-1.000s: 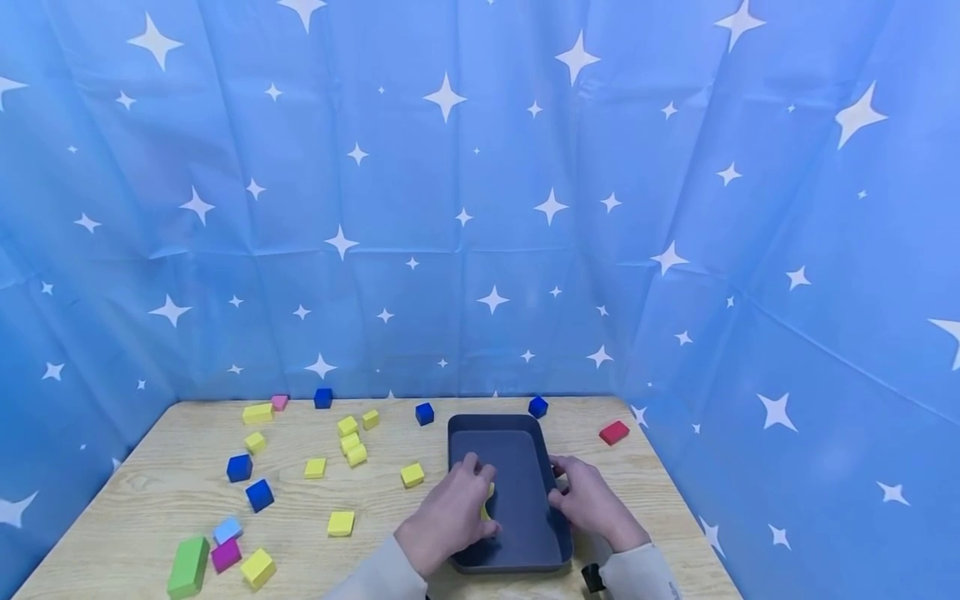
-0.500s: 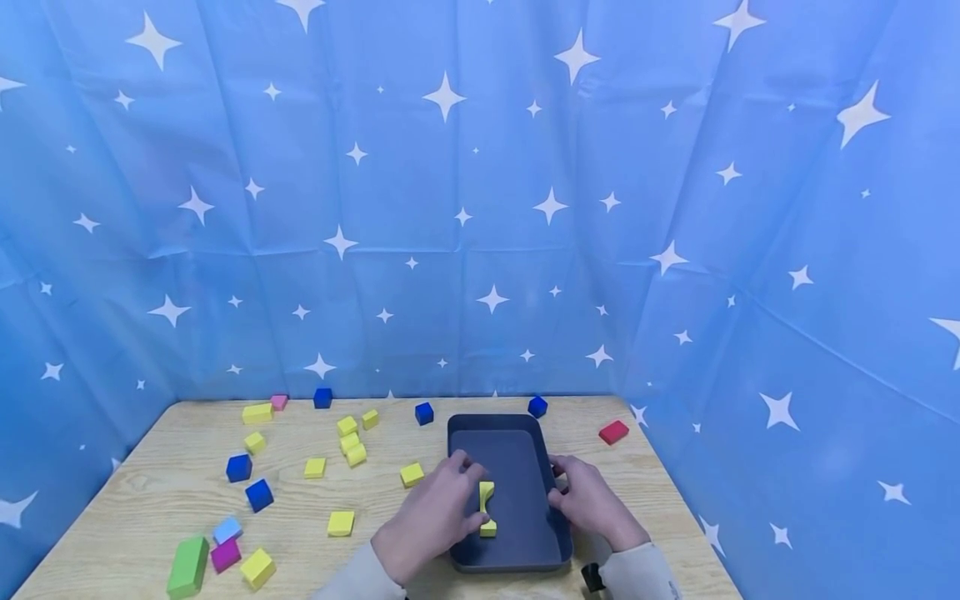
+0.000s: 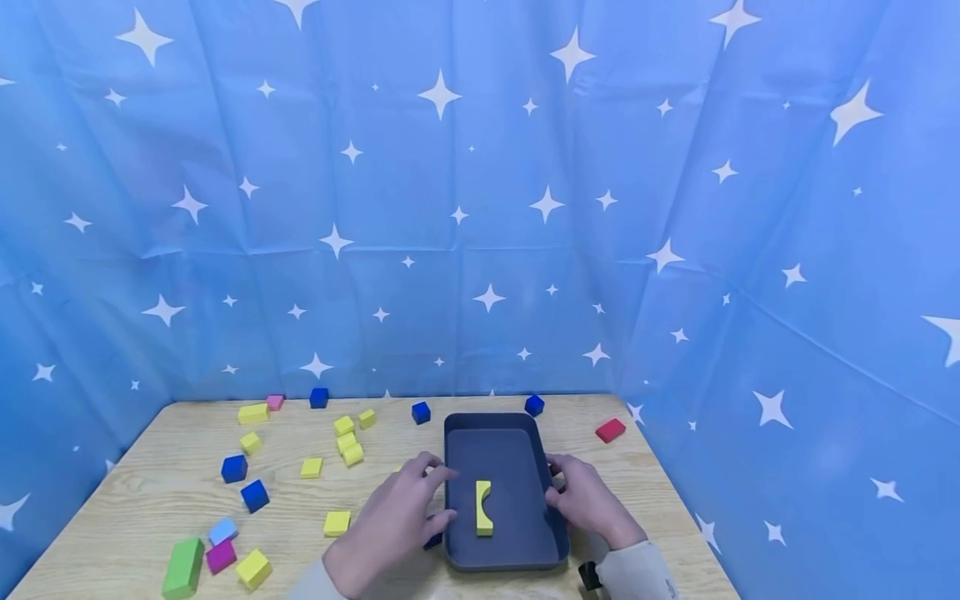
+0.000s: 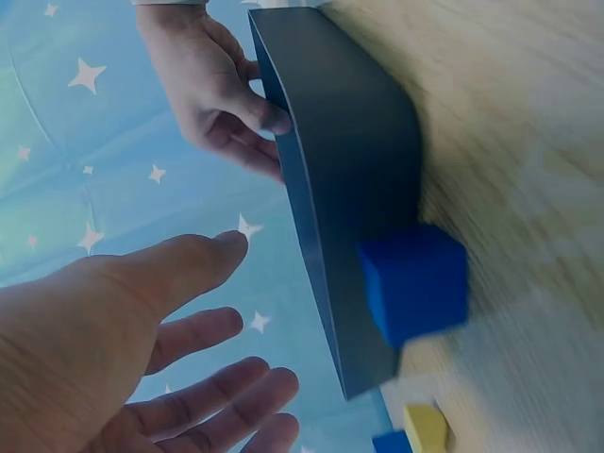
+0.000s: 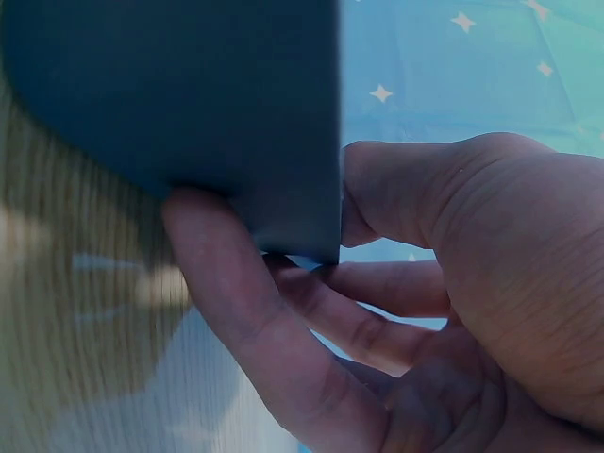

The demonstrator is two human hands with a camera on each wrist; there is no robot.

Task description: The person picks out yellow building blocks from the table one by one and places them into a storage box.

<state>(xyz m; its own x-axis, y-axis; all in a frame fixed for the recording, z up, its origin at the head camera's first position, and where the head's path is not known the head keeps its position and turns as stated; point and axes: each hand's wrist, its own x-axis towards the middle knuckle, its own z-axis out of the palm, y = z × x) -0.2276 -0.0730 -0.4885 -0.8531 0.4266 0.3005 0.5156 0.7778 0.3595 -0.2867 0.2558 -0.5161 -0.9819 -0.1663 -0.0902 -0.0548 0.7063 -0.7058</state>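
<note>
namely: yellow arch-notched block [image 3: 481,509] lay inside dark-grey rectangular tray [image 3: 517,467]; right hand [image 3: 588,502] pinched the tray, left hand [image 3: 393,515] hung splayed.

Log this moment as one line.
left hand: by tray, holds nothing | right hand: grips tray | yellow arch: in tray | red block: right of tray

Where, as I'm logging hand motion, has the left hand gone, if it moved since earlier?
Yes: in the head view the left hand moved left, from over the tray to its left edge.
</note>
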